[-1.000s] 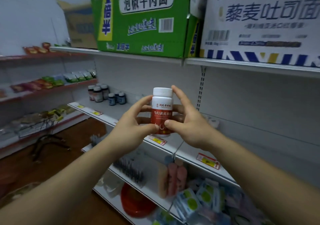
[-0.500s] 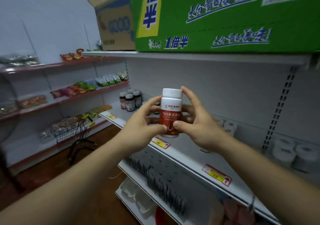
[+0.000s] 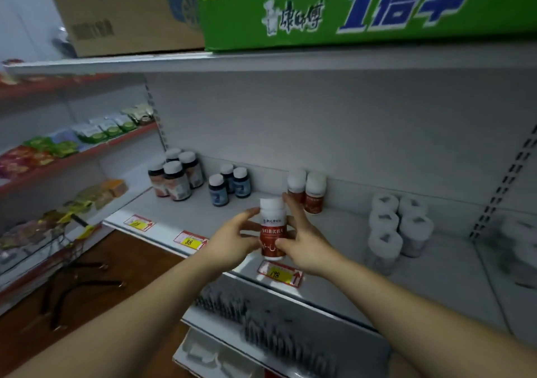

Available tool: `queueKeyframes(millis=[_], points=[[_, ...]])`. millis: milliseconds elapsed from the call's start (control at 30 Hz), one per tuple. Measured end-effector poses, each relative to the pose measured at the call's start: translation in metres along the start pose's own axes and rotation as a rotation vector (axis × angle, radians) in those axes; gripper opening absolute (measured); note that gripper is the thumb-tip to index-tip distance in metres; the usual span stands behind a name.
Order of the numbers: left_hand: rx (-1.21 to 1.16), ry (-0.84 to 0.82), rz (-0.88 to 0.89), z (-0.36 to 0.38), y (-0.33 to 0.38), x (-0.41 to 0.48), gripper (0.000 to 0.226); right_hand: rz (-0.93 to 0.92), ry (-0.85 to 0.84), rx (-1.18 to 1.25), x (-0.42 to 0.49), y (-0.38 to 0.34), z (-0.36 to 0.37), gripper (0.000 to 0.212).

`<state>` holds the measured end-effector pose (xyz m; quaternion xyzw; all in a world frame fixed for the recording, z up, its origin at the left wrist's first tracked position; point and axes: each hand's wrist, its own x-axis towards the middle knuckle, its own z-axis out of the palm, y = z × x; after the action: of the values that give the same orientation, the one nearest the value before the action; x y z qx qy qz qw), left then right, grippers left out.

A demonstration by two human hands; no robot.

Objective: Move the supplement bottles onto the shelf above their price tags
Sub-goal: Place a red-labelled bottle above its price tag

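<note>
Supplement bottle [image 3: 272, 229], white-capped with a red label, was held upright between both hands just over the front edge of the white shelf [image 3: 343, 241]. The left hand [image 3: 232, 239] gripped its left side, thumb in front and fingers curled behind. The right hand [image 3: 305, 244] pinched its right side, thumb on the lower label and index finger reaching up past the cap. Whether the base touched the shelf could not be told.

Directly below it, on the shelf's front edge, sat a red-and-yellow price tag [image 3: 280, 274] reading 198. At the back of the shelf, behind the held bottle, stood two matching red-labelled bottles [image 3: 314, 196]. Further left along the back stood three blue-labelled bottles [image 3: 229, 184], above a tag reading 88 [image 3: 190, 241]; near the left end stood four dark bottles [image 3: 175, 175] above a third tag [image 3: 139, 223]. Toilet rolls [image 3: 398, 223] stood to the right of the red-labelled pair.

The step in hand appeared to be setting this bottle down above the 198 tag. The next move would likely call for lowering it until the base sat flat, a little back from the front edge and in front of the matching pair, with the label facing out; then both hands would need to let go without tipping it.
</note>
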<state>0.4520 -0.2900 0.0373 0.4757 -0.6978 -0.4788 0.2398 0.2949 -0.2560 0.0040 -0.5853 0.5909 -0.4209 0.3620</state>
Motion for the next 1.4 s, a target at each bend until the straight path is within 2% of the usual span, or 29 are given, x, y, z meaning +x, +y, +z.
queueKeyframes(millis=[133,233,400,600,967,1067,1267,1400], points=[[-0.033,-0.150,0.039,-0.017,-0.018,0.040,0.065,0.113,0.153,-0.084,0.018,0.005,0.020,0.090],[-0.052,-0.255,0.068,-0.020,-0.023,0.058,0.064,0.213,0.248,-0.111,0.023,0.010,0.030,0.081],[-0.025,-0.327,0.058,-0.018,-0.032,0.085,0.060,0.178,0.373,-0.146,0.032,0.013,0.034,0.060],[-0.039,-0.398,0.035,-0.007,-0.033,0.111,0.053,0.135,0.428,-0.114,0.049,0.041,0.026,0.046],[-0.188,-0.333,0.004,0.006,-0.031,0.149,0.056,0.133,0.459,-0.210,0.091,0.063,0.014,0.066],[-0.187,-0.343,0.006,0.006,-0.031,0.156,0.064,0.159,0.466,-0.223,0.101,0.065,0.014,0.070],[0.034,-0.459,-0.013,-0.008,-0.029,0.167,0.088,0.208,0.476,-0.236,0.100,0.056,0.014,0.079],[0.141,-0.443,0.059,-0.039,-0.021,0.171,0.088,0.266,0.457,-0.362,0.074,0.014,-0.005,0.060]])
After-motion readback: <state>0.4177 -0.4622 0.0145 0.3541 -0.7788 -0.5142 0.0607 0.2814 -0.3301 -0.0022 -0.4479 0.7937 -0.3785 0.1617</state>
